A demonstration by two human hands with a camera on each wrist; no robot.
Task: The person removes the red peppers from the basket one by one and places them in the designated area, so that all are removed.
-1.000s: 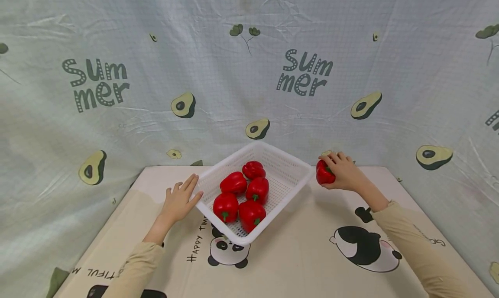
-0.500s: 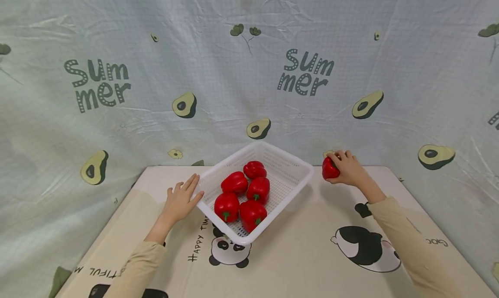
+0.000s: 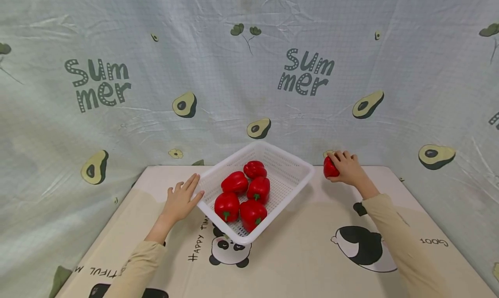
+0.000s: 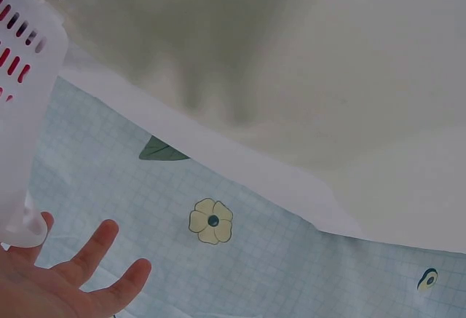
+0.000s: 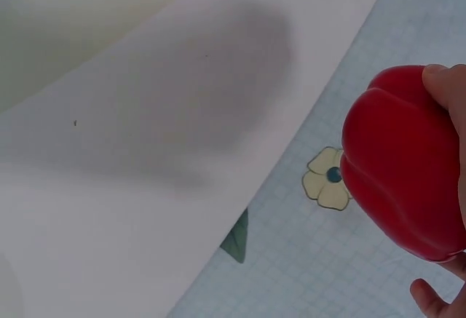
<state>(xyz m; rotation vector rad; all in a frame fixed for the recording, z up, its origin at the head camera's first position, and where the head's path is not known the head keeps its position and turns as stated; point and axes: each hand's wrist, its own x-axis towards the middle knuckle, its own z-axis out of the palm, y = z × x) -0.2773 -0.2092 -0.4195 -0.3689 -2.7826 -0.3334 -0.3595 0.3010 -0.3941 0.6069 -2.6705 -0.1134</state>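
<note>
In the head view, a white plastic basket [image 3: 278,187] stands on the table and holds several red bell peppers [image 3: 227,206] with green stems. My left hand [image 3: 180,200] rests at the basket's left corner, fingers spread and mostly straight. From the left wrist, the fingertips [image 4: 109,228] show by the basket's corner rim [image 4: 25,234]. Right of the basket, my right hand [image 3: 351,172] grips another red bell pepper [image 3: 331,167] above the table's far edge. The right wrist view shows this pepper [image 5: 404,165] large, with a thumb or finger pressed on its top.
A pale cloth with avocado and "summer" prints [image 3: 230,107] hangs right behind the table's far edge. Panda prints and lettering mark the tabletop [image 3: 296,250] in front of the basket.
My right hand has moved a little to the right, away from the basket, with the bell pepper still in its grip. The left hand and the basket stay in place.
</note>
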